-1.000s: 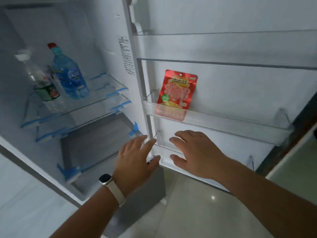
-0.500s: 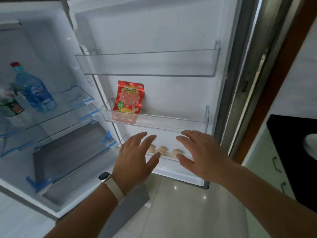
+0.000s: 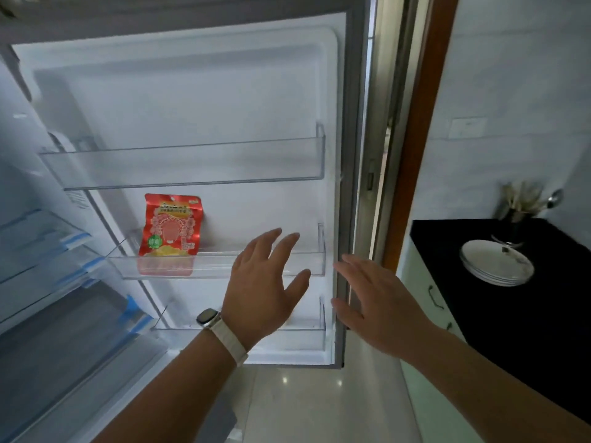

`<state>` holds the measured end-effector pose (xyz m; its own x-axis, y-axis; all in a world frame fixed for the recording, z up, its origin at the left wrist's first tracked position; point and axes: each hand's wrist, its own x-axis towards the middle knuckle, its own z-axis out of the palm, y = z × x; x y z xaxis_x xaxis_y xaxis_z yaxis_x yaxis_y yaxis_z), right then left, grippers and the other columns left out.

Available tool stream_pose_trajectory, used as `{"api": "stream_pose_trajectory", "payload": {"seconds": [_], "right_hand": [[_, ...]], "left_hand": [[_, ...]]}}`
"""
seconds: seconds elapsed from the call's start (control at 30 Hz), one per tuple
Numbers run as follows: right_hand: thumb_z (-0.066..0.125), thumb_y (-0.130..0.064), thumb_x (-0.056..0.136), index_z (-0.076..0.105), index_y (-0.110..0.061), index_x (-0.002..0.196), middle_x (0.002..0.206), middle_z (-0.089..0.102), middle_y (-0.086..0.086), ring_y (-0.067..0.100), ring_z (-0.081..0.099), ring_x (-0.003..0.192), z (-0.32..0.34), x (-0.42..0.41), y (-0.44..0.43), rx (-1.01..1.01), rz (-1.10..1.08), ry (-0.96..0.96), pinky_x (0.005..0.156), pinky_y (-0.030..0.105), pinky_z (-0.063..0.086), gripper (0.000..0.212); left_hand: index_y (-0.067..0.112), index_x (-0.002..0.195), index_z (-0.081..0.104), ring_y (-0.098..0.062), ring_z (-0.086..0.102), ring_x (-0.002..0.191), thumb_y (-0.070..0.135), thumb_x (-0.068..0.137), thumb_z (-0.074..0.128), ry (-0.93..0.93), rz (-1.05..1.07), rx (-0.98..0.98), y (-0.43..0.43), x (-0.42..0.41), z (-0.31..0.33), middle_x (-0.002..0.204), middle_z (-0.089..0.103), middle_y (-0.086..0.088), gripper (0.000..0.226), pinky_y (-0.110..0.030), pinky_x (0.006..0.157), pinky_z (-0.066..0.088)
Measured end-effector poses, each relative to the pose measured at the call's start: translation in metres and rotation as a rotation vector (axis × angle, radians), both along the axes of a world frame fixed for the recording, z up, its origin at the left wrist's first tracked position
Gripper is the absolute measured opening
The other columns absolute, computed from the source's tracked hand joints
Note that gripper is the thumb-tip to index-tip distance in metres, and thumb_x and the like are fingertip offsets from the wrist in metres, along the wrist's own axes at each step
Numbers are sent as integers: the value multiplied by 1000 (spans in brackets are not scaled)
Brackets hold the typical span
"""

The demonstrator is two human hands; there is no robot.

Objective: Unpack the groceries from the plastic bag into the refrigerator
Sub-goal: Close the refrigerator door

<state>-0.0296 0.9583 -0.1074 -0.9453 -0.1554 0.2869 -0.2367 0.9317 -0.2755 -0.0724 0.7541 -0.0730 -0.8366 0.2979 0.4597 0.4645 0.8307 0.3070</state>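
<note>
**Both hands free at the open door**

Your left hand [image 3: 262, 289], with a white-strapped wristwatch [image 3: 208, 316] on it, was spread and relaxed in front of the middle clear plastic door bin [image 3: 224, 271], grasping nothing. Your right hand [image 3: 377, 302] was equally loose, fingers straight. It was just beside the grey outer edge of the refrigerator door [image 3: 343, 219], at three o'clock from the left hand. I cannot tell whether it touched that edge.

The red foil snack pouch [image 3: 171, 225] stood upright in the middle bin, at ten o'clock from your left hand, leaning on the door liner. The upper clear door bin [image 3: 192, 167], at twelve o'clock, showed nothing inside. The plastic bag was out of view.

In my judgement you were between items, with the next one to be fetched. You would have done well to leave the door wide open and take one item at a time. The next item could go in the free stretch of bin at three o'clock from the pouch. Your right elbow needed to stay away from the stack of white plates [image 3: 497, 262] on the black countertop [image 3: 479, 314].
</note>
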Motion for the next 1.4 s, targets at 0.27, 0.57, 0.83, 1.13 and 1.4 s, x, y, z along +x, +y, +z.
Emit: {"api": "stream_pose_trajectory", "payload": {"seconds": [0.27,0.57,0.83,1.13,1.4], "right_hand": [[23,-69,89,26,-30,151,158,29,-8,13,27,145,-5,-14,19,-135,-100,63,119,39,28,73],[35,-67,89,30,-31,149,157,30,-11,6,26,142,8,-76,56,-312,3,212,116,33,25,70],[43,-58,89,25,-28,150,148,28,-21,-10,21,134,24,-149,88,-507,240,209,106,3,15,70],[56,-50,86,21,-33,149,140,49,-12,6,56,121,24,-202,88,-836,541,70,96,41,54,73],[56,-51,88,15,-24,153,148,42,4,21,49,133,13,-208,90,-809,653,107,96,47,53,81]], "left_hand": [[27,149,42,-27,39,142,51,92,60,30,-65,60,35,-23,2,157,39,-3,64,-47,113,34],[24,143,47,-34,52,133,58,91,42,196,11,64,78,-47,-1,149,50,-9,62,-54,103,45],[15,146,38,-32,45,137,46,89,57,338,160,57,122,-59,0,151,43,-16,68,-39,106,39],[13,149,34,-39,47,136,39,89,57,312,301,71,148,-61,-19,162,18,-14,69,-47,98,54],[14,150,32,-36,44,138,37,86,58,357,483,-61,162,-55,-23,160,20,-15,73,-39,102,44]]}}
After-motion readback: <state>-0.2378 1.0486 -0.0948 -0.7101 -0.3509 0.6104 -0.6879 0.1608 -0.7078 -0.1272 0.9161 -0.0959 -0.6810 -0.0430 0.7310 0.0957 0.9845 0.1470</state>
